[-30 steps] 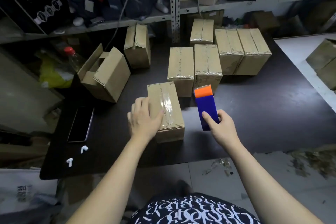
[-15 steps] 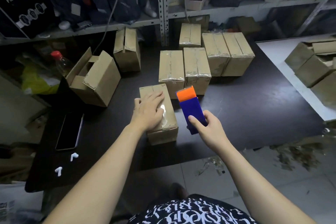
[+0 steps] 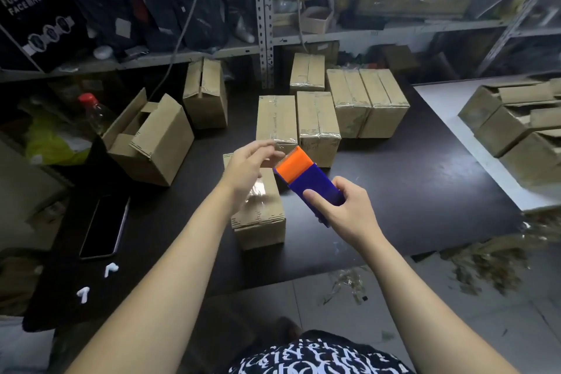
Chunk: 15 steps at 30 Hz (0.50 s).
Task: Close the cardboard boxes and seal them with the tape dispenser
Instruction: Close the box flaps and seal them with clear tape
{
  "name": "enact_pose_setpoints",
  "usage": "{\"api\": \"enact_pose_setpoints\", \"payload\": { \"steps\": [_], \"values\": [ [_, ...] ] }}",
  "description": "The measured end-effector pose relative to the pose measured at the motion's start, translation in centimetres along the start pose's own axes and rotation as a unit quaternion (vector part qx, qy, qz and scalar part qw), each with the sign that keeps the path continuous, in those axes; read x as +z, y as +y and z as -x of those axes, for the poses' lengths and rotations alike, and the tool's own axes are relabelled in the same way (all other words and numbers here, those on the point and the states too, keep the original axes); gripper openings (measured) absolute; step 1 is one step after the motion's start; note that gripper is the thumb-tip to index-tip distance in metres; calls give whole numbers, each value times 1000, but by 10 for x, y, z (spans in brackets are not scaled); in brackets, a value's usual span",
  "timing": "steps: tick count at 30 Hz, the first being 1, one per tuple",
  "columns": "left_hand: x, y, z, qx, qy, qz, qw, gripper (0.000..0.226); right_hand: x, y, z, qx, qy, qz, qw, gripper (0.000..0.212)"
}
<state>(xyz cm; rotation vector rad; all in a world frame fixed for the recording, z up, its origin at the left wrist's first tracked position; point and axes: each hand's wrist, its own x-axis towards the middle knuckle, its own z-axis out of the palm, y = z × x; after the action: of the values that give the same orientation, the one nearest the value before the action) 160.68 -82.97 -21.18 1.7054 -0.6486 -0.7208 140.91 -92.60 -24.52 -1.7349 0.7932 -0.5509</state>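
Note:
A small cardboard box (image 3: 261, 215) with clear tape along its top seam stands near the front of the dark table (image 3: 409, 191). My right hand (image 3: 349, 212) grips the blue tape dispenser (image 3: 312, 185), lifted and tilted, its orange end pointing up and left. My left hand (image 3: 247, 167) hovers above the box, thumb and fingers stretched toward the orange end; I see no tape pinched between them. An open box (image 3: 151, 143) lies on its side at the left, flaps apart. Several taped boxes (image 3: 318, 121) stand in rows behind.
A closed box (image 3: 206, 94) stands by the shelf post. A phone (image 3: 104, 228) and two white earbuds (image 3: 110, 269) lie at the table's left front. A red-capped bottle (image 3: 94, 109) is at far left. More open boxes (image 3: 516, 124) sit on the white surface at right.
My left hand has lifted off the taped box and moved up toward the dispenser's orange end. My right hand raised and tilted the dispenser to the left.

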Motion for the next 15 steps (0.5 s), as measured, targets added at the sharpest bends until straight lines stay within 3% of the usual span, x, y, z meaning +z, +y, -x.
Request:
{"api": "enact_pose_setpoints", "payload": {
  "steps": [7,10,15],
  "values": [
    [-16,21,7,-73,-84,91,990,45,6,-12,0,-12,-41,-38,998,36],
    [-19,22,6,-117,-79,146,979,32,7,-16,-1,-15,-51,-52,997,30],
    [-31,17,5,-168,-51,119,977,20,11,-19,-1,-29,-80,-45,995,20]
  ]
}}
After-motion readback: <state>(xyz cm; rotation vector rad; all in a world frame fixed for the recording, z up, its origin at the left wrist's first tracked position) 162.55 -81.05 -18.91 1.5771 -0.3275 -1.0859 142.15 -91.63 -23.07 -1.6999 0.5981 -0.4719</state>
